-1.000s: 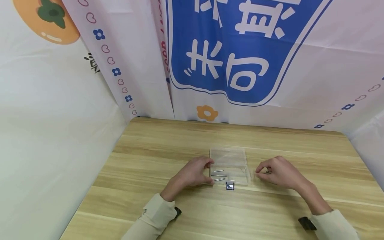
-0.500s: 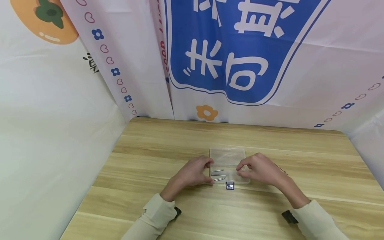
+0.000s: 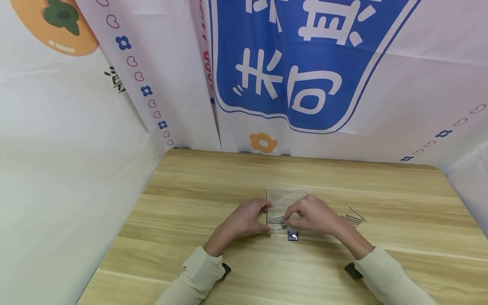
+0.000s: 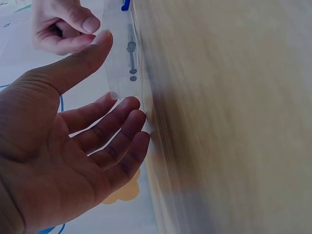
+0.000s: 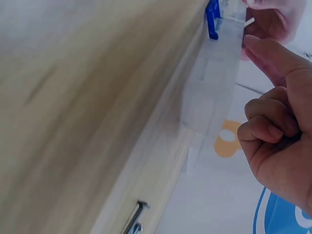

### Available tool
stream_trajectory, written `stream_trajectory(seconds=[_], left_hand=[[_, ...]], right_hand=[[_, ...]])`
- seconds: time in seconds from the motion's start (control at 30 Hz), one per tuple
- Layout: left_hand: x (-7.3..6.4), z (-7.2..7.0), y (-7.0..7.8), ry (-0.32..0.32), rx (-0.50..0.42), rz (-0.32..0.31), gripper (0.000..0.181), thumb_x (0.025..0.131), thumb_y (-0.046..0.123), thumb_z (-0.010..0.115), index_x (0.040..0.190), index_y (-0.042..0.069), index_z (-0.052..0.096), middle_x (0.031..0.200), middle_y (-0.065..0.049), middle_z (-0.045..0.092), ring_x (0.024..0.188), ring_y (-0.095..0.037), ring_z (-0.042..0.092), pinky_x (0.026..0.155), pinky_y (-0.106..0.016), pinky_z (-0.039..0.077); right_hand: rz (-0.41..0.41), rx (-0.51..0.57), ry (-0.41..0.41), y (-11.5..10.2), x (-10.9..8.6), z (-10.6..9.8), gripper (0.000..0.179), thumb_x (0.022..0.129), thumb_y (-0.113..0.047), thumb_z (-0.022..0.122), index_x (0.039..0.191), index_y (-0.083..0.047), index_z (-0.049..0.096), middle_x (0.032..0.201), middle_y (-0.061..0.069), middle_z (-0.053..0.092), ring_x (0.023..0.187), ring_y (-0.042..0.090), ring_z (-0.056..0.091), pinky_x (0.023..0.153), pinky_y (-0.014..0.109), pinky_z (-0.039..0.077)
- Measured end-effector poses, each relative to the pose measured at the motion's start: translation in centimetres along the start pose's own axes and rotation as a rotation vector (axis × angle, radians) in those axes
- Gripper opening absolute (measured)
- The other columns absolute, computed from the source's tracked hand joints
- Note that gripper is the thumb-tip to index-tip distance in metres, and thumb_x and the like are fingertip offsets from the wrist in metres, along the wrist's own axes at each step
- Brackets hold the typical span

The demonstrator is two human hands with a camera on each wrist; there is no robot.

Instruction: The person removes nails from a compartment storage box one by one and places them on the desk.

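A clear plastic box (image 3: 286, 197) lies on the table with its lid folded back and a blue latch (image 3: 292, 236) at its front edge. Several metal nails (image 3: 279, 228) lie in its left compartment. My left hand (image 3: 245, 218) holds the box's left end, thumb at the near corner and fingers at the far side. Above that compartment, my right hand (image 3: 314, 216) pinches a nail (image 5: 250, 22) between thumb and index finger, with the other fingers curled in. The right hand covers the box's right part in the head view.
More loose nails (image 3: 353, 219) lie on the wooden table (image 3: 213, 182) to the right of the box, behind the right wrist. A printed cloth (image 3: 183, 84) hangs along the table's back edge. Dark wrist devices (image 3: 353, 271) show at both sleeves.
My right hand has moved left from beside the loose nails, across the box's right compartment, to the nails in the left one. The left hand has stayed at the box's end.
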State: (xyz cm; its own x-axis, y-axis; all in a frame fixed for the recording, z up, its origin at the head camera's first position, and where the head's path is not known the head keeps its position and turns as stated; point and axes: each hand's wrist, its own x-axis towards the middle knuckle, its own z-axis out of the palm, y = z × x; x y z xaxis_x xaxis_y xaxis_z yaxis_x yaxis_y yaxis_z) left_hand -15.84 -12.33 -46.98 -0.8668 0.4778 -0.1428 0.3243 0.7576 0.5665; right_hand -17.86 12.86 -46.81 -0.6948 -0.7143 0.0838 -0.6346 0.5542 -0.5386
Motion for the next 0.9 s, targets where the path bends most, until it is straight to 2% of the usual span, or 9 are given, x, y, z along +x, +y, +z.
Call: stream_trajectory(seconds=[0.2,0.53,0.63,0.77,0.9], left_hand=[[0.3,0.0,-0.1,-0.01,0.0,0.004,0.068,0.084,0.031,0.095,0.139,0.005,0.066,0.122,-0.004,0.07,0.11,-0.018,0.065,0.096,-0.034,0.056],[0.0,-0.3,0.2,-0.012,-0.02,-0.006,0.067,0.084,0.029,0.094,0.139,0.005,0.065,0.118,-0.004,0.069,0.108,-0.02,0.064,0.097,-0.037,0.055],[-0.1,-0.2,0.0,-0.006,-0.019,-0.002,0.068,0.084,0.03,0.095,0.14,0.005,0.065,0.119,-0.004,0.07,0.11,-0.02,0.065,0.098,-0.037,0.056],[0.0,-0.1,-0.1,-0.002,-0.021,0.0,0.069,0.084,0.03,0.095,0.14,0.005,0.065,0.121,-0.004,0.07,0.112,-0.02,0.065,0.1,-0.038,0.056],[0.3,0.1,-0.2,-0.002,-0.019,0.014,0.067,0.083,0.03,0.095,0.138,0.005,0.066,0.118,-0.003,0.07,0.109,-0.02,0.065,0.098,-0.037,0.056]], right_hand=[[0.001,0.036,-0.04,0.1,0.6,0.6,0.003,0.093,-0.021,0.084,0.096,-0.02,0.086,0.075,-0.017,0.072,0.053,-0.004,0.033,0.051,0.016,0.026],[-0.035,0.025,-0.066,0.0,1.2,0.5,0.003,0.092,-0.018,0.085,0.095,-0.019,0.086,0.078,-0.015,0.075,0.056,-0.004,0.039,0.053,0.017,0.033],[-0.041,0.028,-0.085,-0.1,1.5,0.6,0.004,0.092,-0.019,0.086,0.095,-0.019,0.087,0.082,-0.014,0.078,0.059,-0.005,0.045,0.056,0.018,0.04],[-0.046,0.008,-0.103,-0.2,1.9,0.8,0.004,0.09,-0.021,0.087,0.094,-0.021,0.087,0.089,-0.013,0.082,0.071,-0.006,0.061,0.069,0.022,0.054],[-0.045,-0.049,-0.102,-0.1,2.2,1.2,0.004,0.088,-0.021,0.089,0.092,-0.023,0.088,0.09,-0.012,0.083,0.082,0.001,0.073,0.079,0.03,0.061]])
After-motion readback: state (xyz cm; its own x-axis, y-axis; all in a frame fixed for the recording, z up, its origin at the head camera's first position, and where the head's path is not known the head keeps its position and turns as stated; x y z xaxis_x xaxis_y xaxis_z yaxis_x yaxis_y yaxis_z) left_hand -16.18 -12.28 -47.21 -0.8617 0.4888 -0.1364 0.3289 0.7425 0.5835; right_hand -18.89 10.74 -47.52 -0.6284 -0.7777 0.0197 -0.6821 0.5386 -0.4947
